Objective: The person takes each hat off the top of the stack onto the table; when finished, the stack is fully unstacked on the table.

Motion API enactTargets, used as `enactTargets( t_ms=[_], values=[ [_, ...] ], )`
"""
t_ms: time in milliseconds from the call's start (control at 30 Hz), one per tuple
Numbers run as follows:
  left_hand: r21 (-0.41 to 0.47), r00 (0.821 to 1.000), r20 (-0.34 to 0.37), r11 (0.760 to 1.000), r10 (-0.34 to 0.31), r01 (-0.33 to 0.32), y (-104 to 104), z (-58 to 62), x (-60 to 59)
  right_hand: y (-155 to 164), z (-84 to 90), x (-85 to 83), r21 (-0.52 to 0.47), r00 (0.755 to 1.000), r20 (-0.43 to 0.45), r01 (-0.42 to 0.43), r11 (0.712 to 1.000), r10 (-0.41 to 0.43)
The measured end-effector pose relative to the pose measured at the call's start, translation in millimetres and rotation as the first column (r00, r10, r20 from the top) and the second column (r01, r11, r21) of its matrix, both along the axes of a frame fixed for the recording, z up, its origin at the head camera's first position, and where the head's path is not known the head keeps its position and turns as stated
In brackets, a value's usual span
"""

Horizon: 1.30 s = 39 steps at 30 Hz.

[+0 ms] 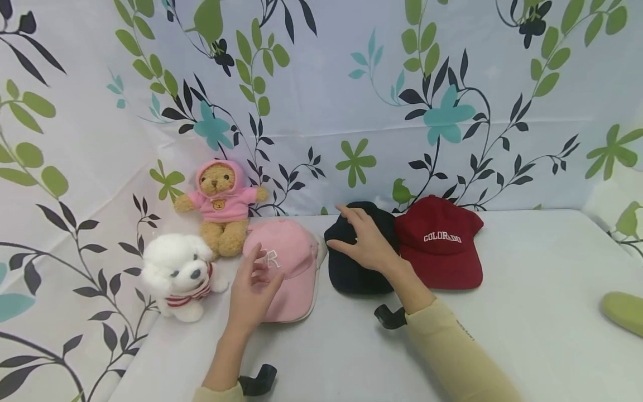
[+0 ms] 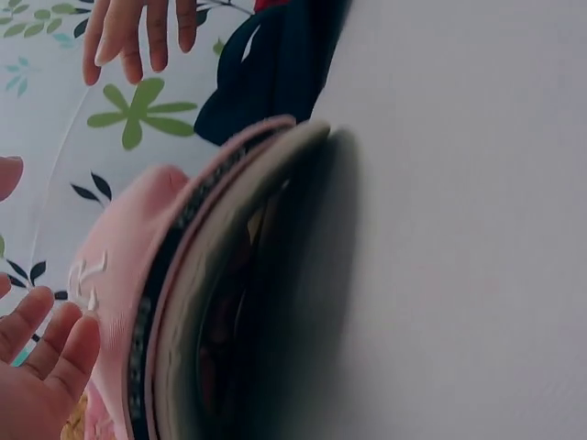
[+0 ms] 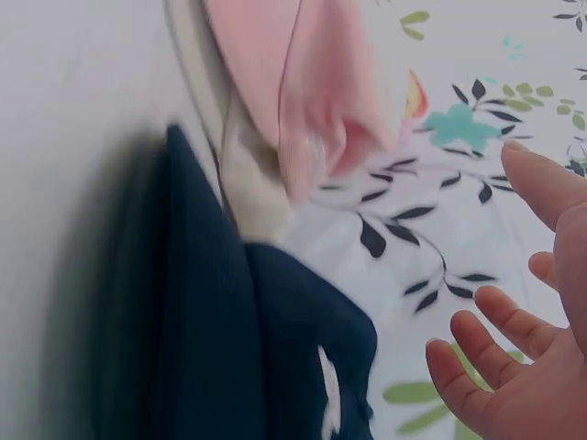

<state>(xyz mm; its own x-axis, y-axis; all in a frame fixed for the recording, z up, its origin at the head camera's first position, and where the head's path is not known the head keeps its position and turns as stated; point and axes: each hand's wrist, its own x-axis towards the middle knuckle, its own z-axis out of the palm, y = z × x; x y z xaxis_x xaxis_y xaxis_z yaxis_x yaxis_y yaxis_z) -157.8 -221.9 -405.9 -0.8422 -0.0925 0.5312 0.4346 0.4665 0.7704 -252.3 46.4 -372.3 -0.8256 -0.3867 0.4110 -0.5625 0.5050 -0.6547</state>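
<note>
Three caps lie in a row on the white table. In the head view my left hand hovers with relaxed, slightly curled fingers over the front left of the pink cap and holds nothing. My right hand is spread open over the dark navy cap; whether it touches the cap is unclear. In the left wrist view the left hand is apart from the pink cap, with the navy cap behind. In the right wrist view the right hand's fingers stand clear of the navy cap, and the pink cap lies beyond.
A red "COLORADO" cap lies right of the navy one. A teddy bear in a pink hoodie and a white plush dog sit at the back left. A green object pokes in at the right edge. A floral cloth hangs behind.
</note>
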Motion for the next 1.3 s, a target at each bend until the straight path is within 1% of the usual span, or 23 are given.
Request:
enactTargets(
  t_ms=[167,233,300,433,533,633,767,833,967,1133,1300],
  values=[
    [-0.105,0.995,0.009,0.989,0.103,-0.102,-16.2,-3.0,-4.5,-24.8,-6.4,-3.9,-0.038,1.000,0.002,-0.018,0.999,0.018],
    [-0.130,0.991,0.024,0.984,0.128,-0.124,-21.6,-5.4,-6.2,-33.4,-9.3,-4.4,-0.050,0.999,0.018,-0.030,0.998,0.031],
    [-0.135,0.988,0.060,0.982,0.145,-0.136,-26.2,-7.5,-6.8,-41.7,-12.0,-4.2,-0.058,0.998,0.042,-0.043,0.997,0.046],
    [-0.145,0.977,0.145,0.980,0.157,-0.136,-35.7,-10.2,-8.4,-56.8,-14.7,-6.0,-0.093,0.995,0.072,-0.066,0.993,0.073],
    [-0.150,0.971,0.176,0.979,0.162,-0.136,-40.7,-13.4,-9.9,-65.0,-16.6,-8.3,-0.121,0.993,0.079,-0.073,0.990,0.082],
    [-0.155,0.962,0.209,0.977,0.174,-0.144,-44.1,-17.6,-11.0,-70.9,-19.9,-9.6,-0.143,0.990,0.110,-0.070,0.987,0.086],
    [-0.158,0.941,0.286,0.978,0.179,-0.138,-47.4,-20.4,-9.6,-76.4,-25.7,-8.8,-0.172,0.982,0.164,-0.067,0.983,0.096],
    [-0.162,0.931,0.320,0.978,0.179,-0.132,-49.3,-21.0,-9.1,-78.4,-28.0,-8.0,-0.183,0.979,0.177,-0.072,0.981,0.105],
    [-0.178,0.909,0.375,0.977,0.180,-0.120,-52.3,-21.6,-8.8,-81.7,-31.3,-6.6,-0.164,0.975,0.192,-0.078,0.983,0.110],
    [-0.212,0.888,0.418,0.971,0.191,-0.110,-54.7,-23.6,-8.8,-83.6,-33.9,-4.0,-0.122,0.973,0.215,-0.058,0.991,0.083],
    [-0.223,0.869,0.449,0.968,0.208,-0.116,-55.1,-24.2,-7.7,-83.8,-35.6,-3.1,-0.111,0.972,0.225,-0.048,0.993,0.073]
  ],
)
